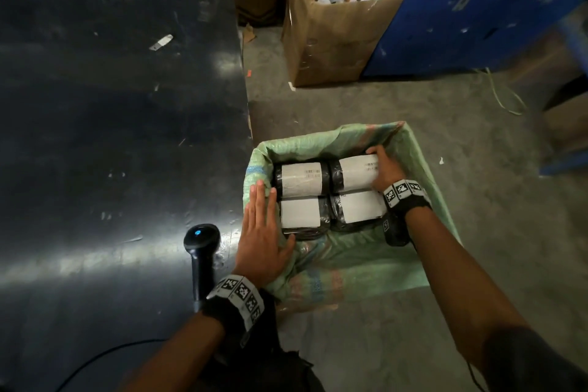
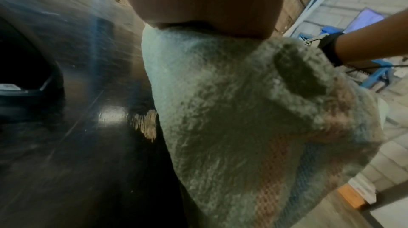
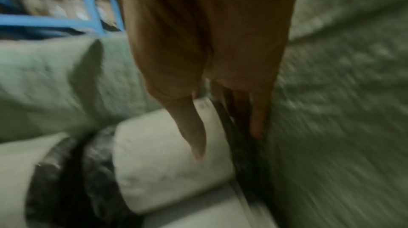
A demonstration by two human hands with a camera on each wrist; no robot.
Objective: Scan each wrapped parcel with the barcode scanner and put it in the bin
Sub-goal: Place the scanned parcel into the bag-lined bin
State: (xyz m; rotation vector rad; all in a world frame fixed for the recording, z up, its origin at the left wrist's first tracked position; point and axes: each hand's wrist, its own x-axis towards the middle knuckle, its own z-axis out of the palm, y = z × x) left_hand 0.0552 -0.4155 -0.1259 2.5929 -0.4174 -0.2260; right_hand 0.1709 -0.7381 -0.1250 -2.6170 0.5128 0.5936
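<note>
A bin lined with a green woven sack (image 1: pixel 423 162) stands on the floor beside the table. Several black wrapped parcels with white labels lie in it, two by two. My right hand (image 1: pixel 380 169) grips the right end of the far right parcel (image 1: pixel 353 173). In the right wrist view the thumb (image 3: pixel 194 136) lies on that parcel's label (image 3: pixel 159 162) and the fingers reach down between its end and the sack wall (image 3: pixel 342 109). My left hand (image 1: pixel 267 219) rests flat on the bin's left rim, fingers straight, palm on the sack (image 2: pixel 232 109). The black barcode scanner (image 1: pixel 202 251) lies on the table, left of that hand.
The black table (image 1: pixel 111 105) fills the left side, with the scanner's cable (image 1: pixel 105 356) trailing off its near edge. A cardboard box of paper cores (image 1: pixel 343 25) and a blue panel (image 1: pixel 461 25) stand behind the bin. Concrete floor (image 1: pixel 350 105) surrounds the bin.
</note>
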